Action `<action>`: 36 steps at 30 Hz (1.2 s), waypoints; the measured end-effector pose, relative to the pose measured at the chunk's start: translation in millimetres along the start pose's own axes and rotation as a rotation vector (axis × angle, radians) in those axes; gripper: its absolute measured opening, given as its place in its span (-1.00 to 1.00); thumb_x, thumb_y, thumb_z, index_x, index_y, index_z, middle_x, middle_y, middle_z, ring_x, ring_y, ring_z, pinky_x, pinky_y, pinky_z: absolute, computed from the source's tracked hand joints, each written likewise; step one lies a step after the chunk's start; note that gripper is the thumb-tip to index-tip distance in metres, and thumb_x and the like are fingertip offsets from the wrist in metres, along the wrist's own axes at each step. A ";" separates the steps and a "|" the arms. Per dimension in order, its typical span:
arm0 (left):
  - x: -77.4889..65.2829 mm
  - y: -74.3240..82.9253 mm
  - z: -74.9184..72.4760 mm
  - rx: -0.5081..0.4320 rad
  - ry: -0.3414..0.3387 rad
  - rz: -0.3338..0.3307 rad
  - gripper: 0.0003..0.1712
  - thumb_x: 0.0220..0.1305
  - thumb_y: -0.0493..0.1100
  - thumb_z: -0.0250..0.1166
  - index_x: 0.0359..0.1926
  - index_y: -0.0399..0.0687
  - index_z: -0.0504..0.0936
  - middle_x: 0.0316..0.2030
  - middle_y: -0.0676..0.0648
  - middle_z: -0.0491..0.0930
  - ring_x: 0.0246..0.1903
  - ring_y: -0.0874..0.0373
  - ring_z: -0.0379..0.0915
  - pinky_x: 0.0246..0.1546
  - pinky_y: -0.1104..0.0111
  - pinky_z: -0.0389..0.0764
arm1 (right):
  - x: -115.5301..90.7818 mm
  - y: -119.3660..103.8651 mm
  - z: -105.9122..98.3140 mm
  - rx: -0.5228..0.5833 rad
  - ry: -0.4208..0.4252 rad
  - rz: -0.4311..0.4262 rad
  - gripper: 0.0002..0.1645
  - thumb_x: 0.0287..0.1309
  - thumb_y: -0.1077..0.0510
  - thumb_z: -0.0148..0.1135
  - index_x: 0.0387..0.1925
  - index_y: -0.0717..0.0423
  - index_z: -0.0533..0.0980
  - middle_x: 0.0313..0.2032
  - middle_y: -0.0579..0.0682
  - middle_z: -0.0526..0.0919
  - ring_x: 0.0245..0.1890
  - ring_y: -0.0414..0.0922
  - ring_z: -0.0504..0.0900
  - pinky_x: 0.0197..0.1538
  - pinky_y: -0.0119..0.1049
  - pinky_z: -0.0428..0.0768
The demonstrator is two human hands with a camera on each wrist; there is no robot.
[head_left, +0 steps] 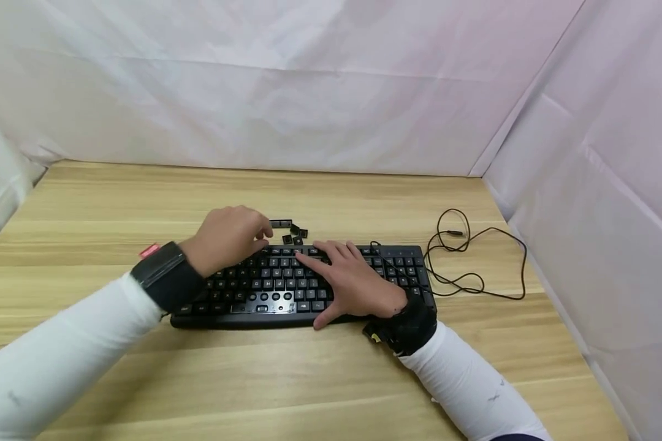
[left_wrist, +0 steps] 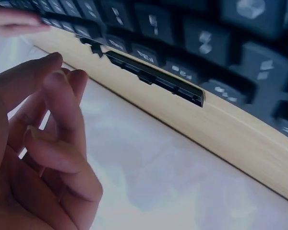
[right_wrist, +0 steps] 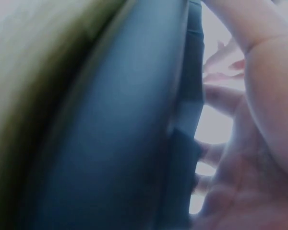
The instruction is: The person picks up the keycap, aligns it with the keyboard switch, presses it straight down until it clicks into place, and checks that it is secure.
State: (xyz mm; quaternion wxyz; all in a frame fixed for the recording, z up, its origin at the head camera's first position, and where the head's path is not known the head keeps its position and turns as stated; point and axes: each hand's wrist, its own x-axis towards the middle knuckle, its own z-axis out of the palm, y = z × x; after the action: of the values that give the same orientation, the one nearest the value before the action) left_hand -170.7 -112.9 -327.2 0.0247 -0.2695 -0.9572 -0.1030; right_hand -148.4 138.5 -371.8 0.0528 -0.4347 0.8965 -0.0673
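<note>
Mid-frame, the right hand (head_left: 355, 282) is resting, spread wide, on the keyboard (head_left: 278, 284). The left hand (head_left: 226, 236) is curving loosely, visibly empty, near loose keycaps (head_left: 287, 239).

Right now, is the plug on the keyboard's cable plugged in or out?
Out: the plug lies on the wooden table inside a loop of its black cable, with no socket around it.

Left hand (left_wrist: 50, 148): fingers bent, near the keyboard (left_wrist: 206, 38). Black pieces (left_wrist: 156, 78) lie on the table (left_wrist: 249, 132) beside it.
</note>
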 end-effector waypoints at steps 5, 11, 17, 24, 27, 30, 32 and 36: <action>29.1 -5.1 8.8 0.000 -0.061 -0.018 -0.96 0.05 -0.20 0.39 -0.41 -0.03 0.74 -0.43 -0.02 0.70 -0.55 0.16 0.49 -0.57 0.19 0.58 | -0.2 0.4 0.4 -0.005 0.005 -0.004 0.45 -0.53 -0.59 0.30 0.45 -0.12 0.03 0.38 0.21 0.06 0.34 0.07 -0.02 0.29 0.29 0.04; 47.0 -8.1 20.0 -0.008 -0.091 0.019 -0.49 0.04 -0.26 0.31 -0.84 0.09 0.21 -0.79 0.11 0.05 -0.78 0.23 -0.05 -0.73 0.39 -0.02 | 0.8 -0.3 1.4 -0.005 0.001 -0.001 0.44 -0.52 -0.61 0.27 0.45 -0.14 0.03 0.39 0.20 0.04 0.34 0.07 -0.03 0.30 0.27 0.03; 55.2 -5.5 21.6 -0.011 -0.129 -0.006 -0.69 0.01 -0.25 0.26 -0.80 0.08 0.50 -0.80 0.10 0.32 -0.77 0.21 0.15 -0.74 0.36 0.12 | 0.9 -1.1 0.1 -0.036 0.010 -0.005 0.45 -0.53 -0.64 0.24 0.45 -0.14 0.04 0.39 0.19 0.04 0.33 0.06 -0.02 0.30 0.25 0.05; 58.7 1.1 21.7 0.000 -0.177 -0.017 -0.75 0.07 -0.05 0.36 -0.68 0.02 0.64 -0.71 0.02 0.53 -0.68 0.13 0.40 -0.67 0.28 0.39 | -0.7 -3.6 -1.5 -0.052 0.012 -0.007 0.45 -0.54 -0.63 0.25 0.44 -0.12 0.06 0.39 0.19 0.05 0.32 0.06 0.01 0.28 0.25 0.09; 60.9 2.9 22.1 -0.005 -0.168 -0.019 -0.82 0.02 -0.04 0.40 -0.59 0.01 0.69 -0.61 0.00 0.62 -0.62 0.13 0.45 -0.57 0.20 0.54 | -0.1 -3.0 -3.3 -0.060 0.023 -0.014 0.45 -0.54 -0.63 0.26 0.44 -0.11 0.07 0.39 0.20 0.06 0.32 0.07 0.01 0.27 0.25 0.10; 61.4 3.9 23.2 -0.007 -0.165 -0.021 -0.86 0.01 -0.06 0.42 -0.51 -0.01 0.72 -0.51 -0.03 0.68 -0.57 0.12 0.49 -0.48 0.14 0.61 | 0.5 -3.4 -4.0 -0.066 0.025 -0.019 0.45 -0.54 -0.63 0.26 0.44 -0.11 0.07 0.38 0.20 0.06 0.32 0.06 0.02 0.27 0.25 0.11; 61.1 4.6 24.1 -0.006 -0.172 -0.024 -0.87 0.01 -0.07 0.42 -0.50 -0.01 0.72 -0.50 -0.03 0.67 -0.56 0.12 0.49 -0.48 0.14 0.61 | 0.1 -4.0 -3.5 -0.063 0.017 -0.018 0.45 -0.53 -0.63 0.25 0.44 -0.10 0.06 0.38 0.20 0.06 0.32 0.06 0.01 0.27 0.26 0.10; 60.4 3.8 22.3 -0.010 -0.171 -0.028 -0.86 0.03 -0.07 0.38 -0.55 0.01 0.68 -0.57 0.00 0.63 -0.61 0.14 0.45 -0.56 0.21 0.55 | 0.1 -3.2 -3.0 -0.055 0.010 -0.017 0.44 -0.52 -0.64 0.24 0.44 -0.11 0.05 0.39 0.20 0.05 0.33 0.07 0.00 0.28 0.26 0.09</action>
State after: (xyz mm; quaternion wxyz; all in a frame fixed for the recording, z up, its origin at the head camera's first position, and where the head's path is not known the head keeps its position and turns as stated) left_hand -220.1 -74.2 -342.1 -0.0601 -0.2639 -0.9589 -0.0849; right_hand -146.5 136.7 -368.3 0.0356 -0.4434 0.8945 -0.0454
